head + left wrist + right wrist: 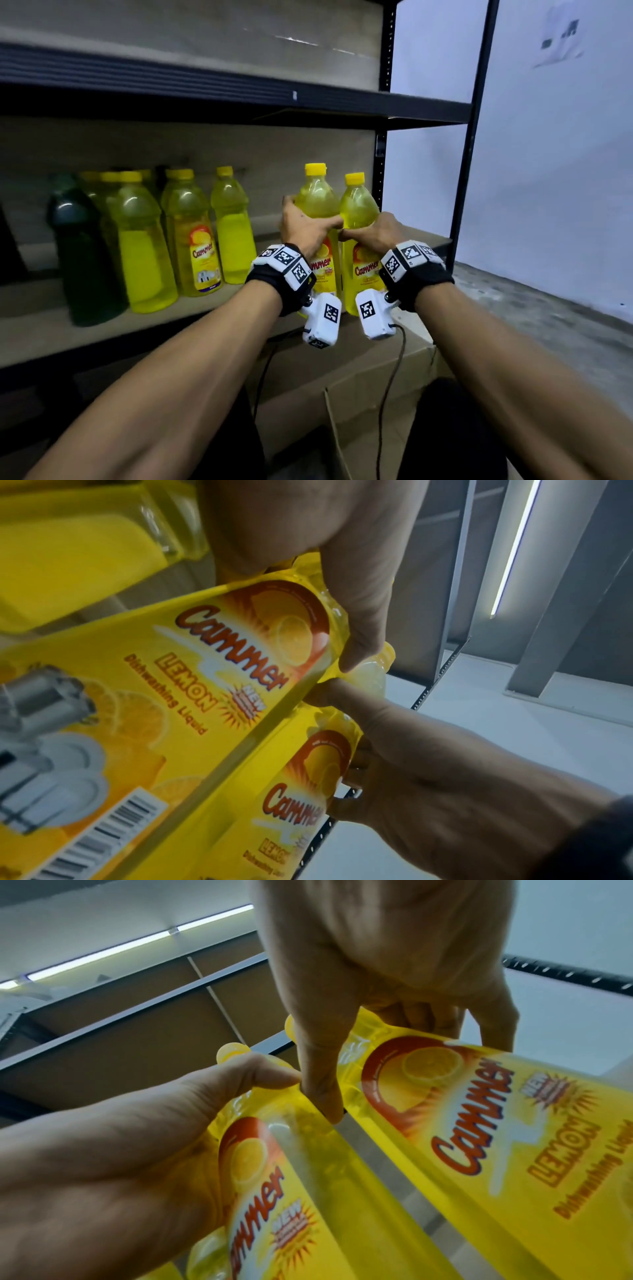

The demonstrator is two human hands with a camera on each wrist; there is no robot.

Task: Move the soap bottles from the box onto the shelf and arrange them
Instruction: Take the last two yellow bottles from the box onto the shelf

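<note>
A: Forearms fill the near view; each hand wraps one bottle. Left hand (306,229) grips the left bottle (317,202), right hand (372,233) the right bottle (359,209), thumbs nearly touching.

B: Where are they?

A: Over the shelf (102,329), right of the row (191,226), above the box (342,377).

B: Step?

A: Placing, I'd say. Next they need setting down upright in line with the row, then letting go.

B: Wrist views?

A: They show the "Lemon Dishwashing Liquid" labels; only the head view shows the row.
</note>
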